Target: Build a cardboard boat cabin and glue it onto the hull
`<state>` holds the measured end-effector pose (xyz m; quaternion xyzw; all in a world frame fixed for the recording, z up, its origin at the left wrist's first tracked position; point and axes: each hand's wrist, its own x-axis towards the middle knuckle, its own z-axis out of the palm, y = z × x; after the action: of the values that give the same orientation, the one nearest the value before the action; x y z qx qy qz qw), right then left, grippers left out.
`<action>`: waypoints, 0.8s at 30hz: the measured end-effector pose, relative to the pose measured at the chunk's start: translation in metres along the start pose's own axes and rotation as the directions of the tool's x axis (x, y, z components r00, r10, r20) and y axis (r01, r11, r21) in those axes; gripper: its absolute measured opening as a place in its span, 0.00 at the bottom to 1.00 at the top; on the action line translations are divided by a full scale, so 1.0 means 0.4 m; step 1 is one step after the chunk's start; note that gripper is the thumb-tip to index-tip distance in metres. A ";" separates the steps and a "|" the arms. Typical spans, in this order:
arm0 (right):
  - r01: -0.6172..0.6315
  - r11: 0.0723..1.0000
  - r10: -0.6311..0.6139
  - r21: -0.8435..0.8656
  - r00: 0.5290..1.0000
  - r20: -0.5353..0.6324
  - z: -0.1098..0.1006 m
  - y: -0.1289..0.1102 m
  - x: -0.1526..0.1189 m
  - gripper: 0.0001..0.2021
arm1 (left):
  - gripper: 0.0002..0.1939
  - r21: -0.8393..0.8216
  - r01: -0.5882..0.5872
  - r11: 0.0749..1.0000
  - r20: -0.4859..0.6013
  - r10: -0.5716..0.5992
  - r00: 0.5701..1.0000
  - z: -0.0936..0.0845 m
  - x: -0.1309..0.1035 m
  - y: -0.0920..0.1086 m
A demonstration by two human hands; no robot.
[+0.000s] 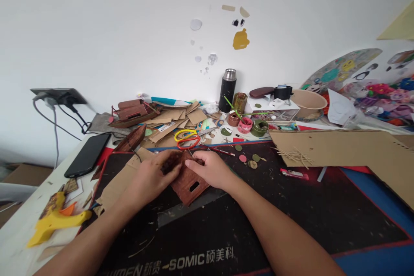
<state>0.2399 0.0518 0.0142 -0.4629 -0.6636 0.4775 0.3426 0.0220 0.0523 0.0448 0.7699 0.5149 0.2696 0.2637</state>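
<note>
Both hands are at a reddish-brown painted cardboard piece [183,185] with a small rectangular cut-out, tilted above the dark mat. My left hand [153,177] grips its left side with curled fingers, thumb toward the middle. At its upper right edge, my right hand [210,169] pinches with thumb and fingers, some of them hidden. Just beyond the hands lie scissors [187,139] with yellow and orange handles. A brown model boat [137,112] with a cabin stands at the back left, and a smaller brown hull [131,139] lies nearer.
Cardboard scraps [171,116] are piled at the back. Open paint jars [245,125] stand beside a black thermos [228,92]. A large cardboard sheet [336,146] holding thin sticks lies right. A phone [88,155] and yellow glue gun [58,222] are left, on the desk.
</note>
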 end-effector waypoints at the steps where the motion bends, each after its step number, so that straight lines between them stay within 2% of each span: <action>1: -0.003 1.000 0.003 0.000 1.000 0.002 0.000 0.000 0.000 0.15 | 0.19 0.015 -0.009 1.000 -0.010 0.009 1.000 0.003 -0.001 -0.005; 6: -0.011 1.000 0.011 -0.014 1.000 0.004 0.000 -0.004 -0.001 0.15 | 0.16 0.043 -0.033 0.999 -0.030 0.034 0.999 0.012 -0.002 -0.021; 13: 0.013 1.000 -0.013 -0.018 1.000 -0.001 0.003 -0.001 -0.002 0.16 | 0.11 0.048 0.027 0.998 -0.065 -0.024 0.998 0.024 -0.001 -0.031; 20: 0.031 0.999 -0.031 0.034 0.999 0.010 -0.001 -0.008 -0.007 0.16 | 0.11 0.072 0.061 0.996 -0.133 -0.051 0.990 0.010 0.002 -0.004; 24: -0.067 0.972 0.053 0.223 0.996 0.068 0.001 -0.002 -0.007 0.18 | 0.10 0.019 0.083 0.996 -0.262 -0.076 0.962 -0.005 0.010 -0.002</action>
<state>0.2403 0.0490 0.0150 -0.4259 -0.6012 0.5739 0.3575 0.0213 0.0566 0.0464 0.7103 0.5796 0.3498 0.1926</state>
